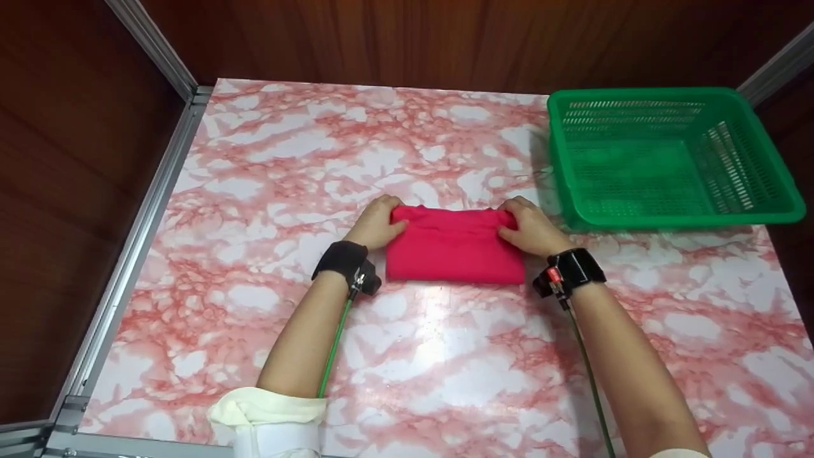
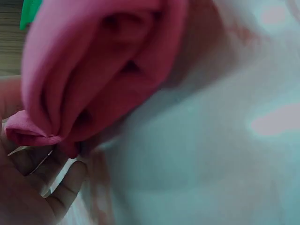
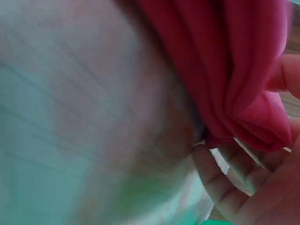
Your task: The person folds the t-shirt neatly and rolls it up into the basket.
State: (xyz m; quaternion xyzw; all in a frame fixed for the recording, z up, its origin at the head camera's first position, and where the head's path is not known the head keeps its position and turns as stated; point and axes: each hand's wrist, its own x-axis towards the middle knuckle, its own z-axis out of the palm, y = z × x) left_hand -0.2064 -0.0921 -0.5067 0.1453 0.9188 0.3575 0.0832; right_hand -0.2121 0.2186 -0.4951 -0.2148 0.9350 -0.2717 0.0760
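A bright pink-red cloth, folded into a thick rectangle, lies in the middle of the marbled table in the head view. My left hand grips its far left corner, thumb on top and fingers beneath. At the far right corner my right hand pinches the cloth the same way. The left wrist view shows the rolled layers of the cloth end-on, with the fingers curled under its edge. Similar stacked folds of cloth appear in the right wrist view, between thumb and fingers.
A green plastic basket with slotted walls stands at the back right, beyond my right hand. The red-and-white marbled table has wood panels behind it and a metal rail along its left side. Green cables run along both forearms.
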